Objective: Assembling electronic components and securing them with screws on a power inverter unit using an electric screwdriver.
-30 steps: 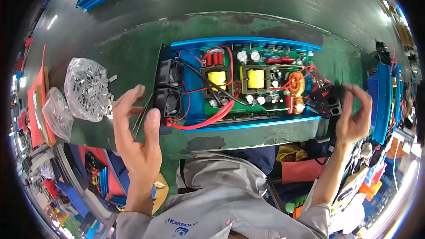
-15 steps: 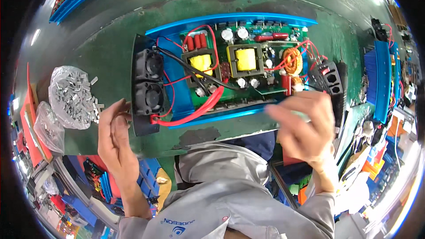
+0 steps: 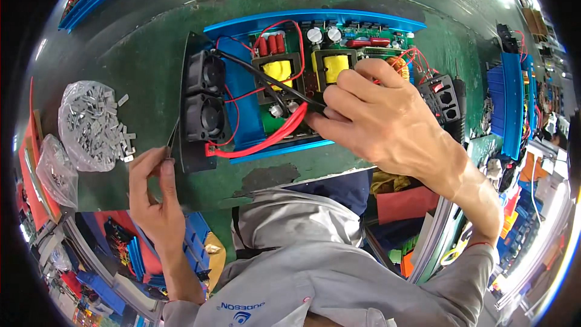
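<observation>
An open power inverter lies on the bench, its green circuit board (image 3: 275,126) set in a blue metal housing (image 3: 315,18). Two black fans (image 3: 207,72) sit on its left end plate (image 3: 195,160). Thick red cables (image 3: 284,136) and black cables (image 3: 260,79) run from that end toward the board's middle. Over the board, my right hand (image 3: 381,118) is closed, fingertips at the cables' far ends; what they grip is hidden. Beside the end plate, my left hand (image 3: 158,197) pinches a thin dark pointed tool, seemingly tweezers (image 3: 173,138).
A clear bag of small metal clips (image 3: 91,127) lies at the left, with a smaller bag (image 3: 57,172) nearer me. A black socket panel (image 3: 440,98) hangs on wires at the inverter's right end. Another blue housing (image 3: 511,103) stands far right.
My right hand has moved left and up, from the inverter's near right edge to over the board. The tool in my left hand now shows. The whole view has shifted slightly.
</observation>
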A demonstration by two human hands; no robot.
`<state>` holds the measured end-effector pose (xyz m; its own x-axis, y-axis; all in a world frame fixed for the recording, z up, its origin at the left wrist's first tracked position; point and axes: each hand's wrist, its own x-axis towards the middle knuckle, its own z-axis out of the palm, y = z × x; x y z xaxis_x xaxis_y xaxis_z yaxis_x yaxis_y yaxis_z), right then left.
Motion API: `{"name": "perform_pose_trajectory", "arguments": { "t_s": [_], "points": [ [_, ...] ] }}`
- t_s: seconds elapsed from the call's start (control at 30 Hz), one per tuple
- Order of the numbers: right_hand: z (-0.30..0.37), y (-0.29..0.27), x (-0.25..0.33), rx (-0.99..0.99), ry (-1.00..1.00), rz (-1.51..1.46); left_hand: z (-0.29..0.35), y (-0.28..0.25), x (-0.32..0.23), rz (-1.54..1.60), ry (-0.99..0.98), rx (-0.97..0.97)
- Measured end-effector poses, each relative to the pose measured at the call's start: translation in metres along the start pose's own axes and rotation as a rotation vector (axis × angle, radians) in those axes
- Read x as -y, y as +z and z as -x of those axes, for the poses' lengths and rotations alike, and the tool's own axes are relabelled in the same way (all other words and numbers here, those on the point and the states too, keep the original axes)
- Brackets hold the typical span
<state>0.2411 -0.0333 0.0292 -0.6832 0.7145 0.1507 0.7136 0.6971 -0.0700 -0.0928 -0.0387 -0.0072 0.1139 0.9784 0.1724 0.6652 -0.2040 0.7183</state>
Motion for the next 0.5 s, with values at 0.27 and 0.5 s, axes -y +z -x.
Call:
{"name": "perform_pose_trajectory", "arguments": {
  "t_s": [0.27, 0.5],
  "points": [
    [0.001, 0.002, -0.015, 0.040, -0.037, -0.098, 0.001, 0.004, 0.009, 0.025, 0.044, -0.040],
    [-0.004, -0.040, -0.034, -0.215, 0.310, -0.606, 0.004, 0.003, 0.018, 0.014, -0.002, -0.096]
  ]
}}
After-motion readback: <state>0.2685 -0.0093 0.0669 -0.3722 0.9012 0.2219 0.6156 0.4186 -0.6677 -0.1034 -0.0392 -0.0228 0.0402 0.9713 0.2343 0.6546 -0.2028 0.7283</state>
